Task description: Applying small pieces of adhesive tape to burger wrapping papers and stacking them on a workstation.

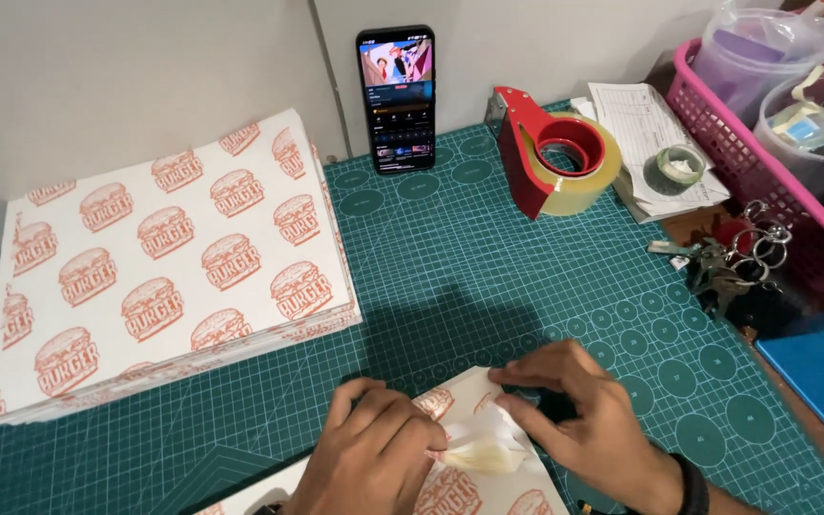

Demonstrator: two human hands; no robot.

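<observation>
Both hands, left hand [374, 458] and right hand [588, 424], are pinched on a sheet [474, 420] at the surface's [488, 277] near edge; its fold is best pressed flat and square.

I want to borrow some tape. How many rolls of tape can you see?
2. A big clear roll sits in the red tape dispenser; a small greenish tape roll lies on the papers beside it. The pink basket may hide more.
</observation>
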